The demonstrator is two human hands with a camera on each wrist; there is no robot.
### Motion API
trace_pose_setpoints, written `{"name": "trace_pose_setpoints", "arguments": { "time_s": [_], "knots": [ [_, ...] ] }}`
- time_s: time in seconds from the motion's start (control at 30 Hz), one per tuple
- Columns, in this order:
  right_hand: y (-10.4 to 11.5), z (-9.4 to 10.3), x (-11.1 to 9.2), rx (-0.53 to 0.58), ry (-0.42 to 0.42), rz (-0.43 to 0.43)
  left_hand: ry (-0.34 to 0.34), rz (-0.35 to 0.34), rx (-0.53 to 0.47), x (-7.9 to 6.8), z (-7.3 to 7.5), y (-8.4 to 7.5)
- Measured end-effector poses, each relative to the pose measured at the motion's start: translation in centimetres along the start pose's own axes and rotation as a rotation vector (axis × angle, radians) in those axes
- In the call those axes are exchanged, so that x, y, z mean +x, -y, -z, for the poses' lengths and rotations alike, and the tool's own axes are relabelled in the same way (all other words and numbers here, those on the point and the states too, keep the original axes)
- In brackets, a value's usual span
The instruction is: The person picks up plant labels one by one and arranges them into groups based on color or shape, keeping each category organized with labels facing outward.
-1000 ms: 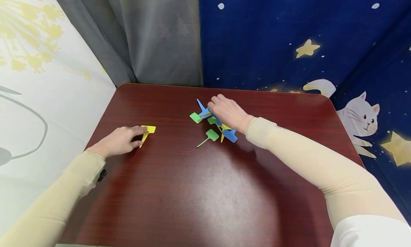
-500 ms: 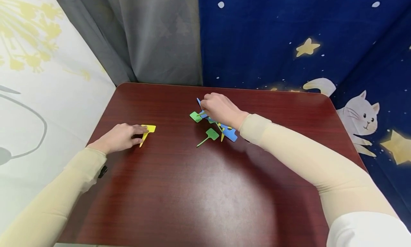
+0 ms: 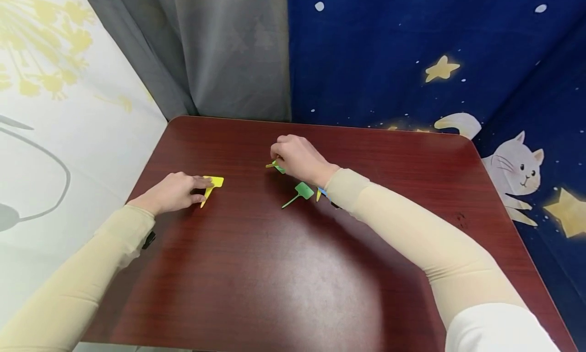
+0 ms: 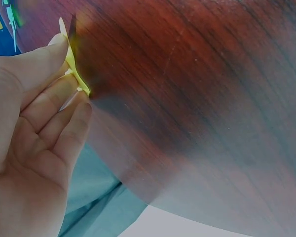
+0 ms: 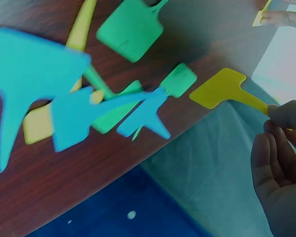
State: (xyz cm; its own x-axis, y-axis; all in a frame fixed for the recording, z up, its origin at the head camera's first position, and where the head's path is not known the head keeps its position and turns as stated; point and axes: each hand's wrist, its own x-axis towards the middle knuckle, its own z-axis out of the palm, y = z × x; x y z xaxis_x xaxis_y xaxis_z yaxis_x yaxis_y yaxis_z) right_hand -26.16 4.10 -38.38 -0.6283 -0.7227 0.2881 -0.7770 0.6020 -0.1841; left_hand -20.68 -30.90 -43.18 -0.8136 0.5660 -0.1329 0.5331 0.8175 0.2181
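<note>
My left hand (image 3: pixel 174 194) rests at the left of the table, with thumb and fingers on a yellow T-shaped plant label (image 3: pixel 217 181). In the left wrist view the thumb pinches that label (image 4: pixel 73 61) along its stem, fingers behind it. My right hand (image 3: pixel 297 157) is over the pile further back. A second yellow plant label (image 5: pixel 219 89) is pinched by its stem between thumb and forefinger, its head pointing away from the hand. Under it lie overlapping blue labels (image 5: pixel 37 61) and green labels (image 5: pixel 180 80), mostly hidden from the head view by the right hand and forearm.
A separate green label (image 3: pixel 303 191) lies just in front of the pile. The dark red wooden table (image 3: pixel 256 270) spreads toward the person. Behind it hang a grey curtain (image 3: pixel 238 52) and a blue star-patterned curtain (image 3: pixel 366 47). A white patterned wall (image 3: pixel 91 138) borders the left.
My right hand has moved left across the pile, and the yellow label it pinches now shows left of its fingers. My left hand has stayed on its label.
</note>
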Motion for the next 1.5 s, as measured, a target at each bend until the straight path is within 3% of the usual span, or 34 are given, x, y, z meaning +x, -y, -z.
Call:
{"name": "trace_pose_setpoints", "arguments": {
  "time_s": [0.3,0.87,1.33,1.5],
  "knots": [
    [3.1,-2.3,1.8,-0.007,-0.003,0.04,-0.001,0.024,0.007,0.1,0.2,-0.2],
    [7.2,-6.5,2.8,-0.022,0.055,0.034,-0.001,0.007,0.023,0.4,0.4,-0.1],
    [8.7,-8.3,2.7,-0.055,0.056,0.08,-0.004,-0.001,0.029,0.3,0.3,0.0],
    [8.1,-8.3,2.7,-0.074,0.101,0.037,-0.006,-0.001,0.028,0.4,0.3,-0.1]
  ]
}}
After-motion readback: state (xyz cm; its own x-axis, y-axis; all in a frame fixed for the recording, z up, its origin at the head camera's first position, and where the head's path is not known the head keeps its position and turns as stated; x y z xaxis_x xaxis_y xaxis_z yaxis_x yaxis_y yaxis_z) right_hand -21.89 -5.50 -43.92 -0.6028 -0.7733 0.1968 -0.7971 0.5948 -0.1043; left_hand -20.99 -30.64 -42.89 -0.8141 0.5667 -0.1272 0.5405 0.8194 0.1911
